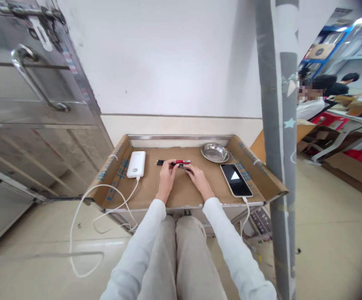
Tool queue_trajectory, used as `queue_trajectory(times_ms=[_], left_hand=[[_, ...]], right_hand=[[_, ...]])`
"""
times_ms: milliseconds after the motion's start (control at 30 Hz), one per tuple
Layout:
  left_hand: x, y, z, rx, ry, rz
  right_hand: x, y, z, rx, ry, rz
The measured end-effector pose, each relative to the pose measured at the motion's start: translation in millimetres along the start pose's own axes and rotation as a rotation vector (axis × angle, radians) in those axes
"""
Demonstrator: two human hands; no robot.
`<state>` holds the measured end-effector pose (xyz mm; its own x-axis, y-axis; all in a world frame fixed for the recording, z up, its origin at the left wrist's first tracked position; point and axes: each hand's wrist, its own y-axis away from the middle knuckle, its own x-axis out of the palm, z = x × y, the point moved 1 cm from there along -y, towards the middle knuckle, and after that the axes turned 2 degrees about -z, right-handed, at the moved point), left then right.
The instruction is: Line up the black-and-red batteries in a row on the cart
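Observation:
My left hand and my right hand meet over the middle of the cardboard-lined tray. Between them runs a black pen, lying roughly sideways, with the fingers of both hands pinched on it. Just beyond it lies a red pen. The dark end of a pen pokes out left of my left fingers; whether it belongs to the red pen or another one, I cannot tell. My fingers hide part of the pens.
A white power bank with a white cable lies at left. A shallow metal bowl and a plugged-in phone are at right. A grey wrapped pole stands beside the tray. People sit at the far right.

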<state>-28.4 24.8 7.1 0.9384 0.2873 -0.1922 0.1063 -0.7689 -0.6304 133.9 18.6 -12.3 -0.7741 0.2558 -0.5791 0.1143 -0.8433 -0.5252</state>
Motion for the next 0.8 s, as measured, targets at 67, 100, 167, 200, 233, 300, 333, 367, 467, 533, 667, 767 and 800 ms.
queue_trajectory(times_ms=[67,100,167,200,233,300,333,367,467,533,667,767,800], left_hand=[[-1.1,-1,-1,-0.029,0.005,-0.021],[-1.4,-1,-1,-0.038,0.007,-0.023],[-1.6,-1,-2,-0.046,0.013,-0.017],[-1.7,-1,-2,-0.047,0.016,-0.012],[-1.9,-1,-2,-0.049,0.019,-0.01],[-2.5,-1,-2,-0.058,0.026,-0.009],[-2.6,-1,-2,-0.063,0.031,-0.005],[-2.5,-2,-1,-0.068,0.036,0.005],[0.1,-2,3,-0.085,0.052,0.111],[3.2,-1,6,-0.078,0.033,0.241],[7.7,1,11,-0.024,-0.149,0.424],[9.4,2,13,0.019,-0.26,0.402],[10.1,2,14,0.028,-0.278,0.384]], right_hand=[[0,0,0,0.011,0.007,-0.003],[0,0,1,0.014,0.012,-0.007],[-1,0,2,0.018,0.022,-0.013],[-2,0,2,0.02,0.026,-0.018],[-3,0,3,0.022,0.029,-0.028],[-5,0,4,0.029,0.036,-0.064],[-6,0,4,0.039,0.041,-0.096],[-8,1,4,0.051,0.048,-0.135],[-12,1,4,0.084,0.066,-0.25],[-13,1,4,0.079,0.067,-0.279],[-13,0,5,0.04,0.06,-0.249],[-10,0,5,-0.003,0.056,-0.181],[-9,0,5,-0.022,0.057,-0.149]])
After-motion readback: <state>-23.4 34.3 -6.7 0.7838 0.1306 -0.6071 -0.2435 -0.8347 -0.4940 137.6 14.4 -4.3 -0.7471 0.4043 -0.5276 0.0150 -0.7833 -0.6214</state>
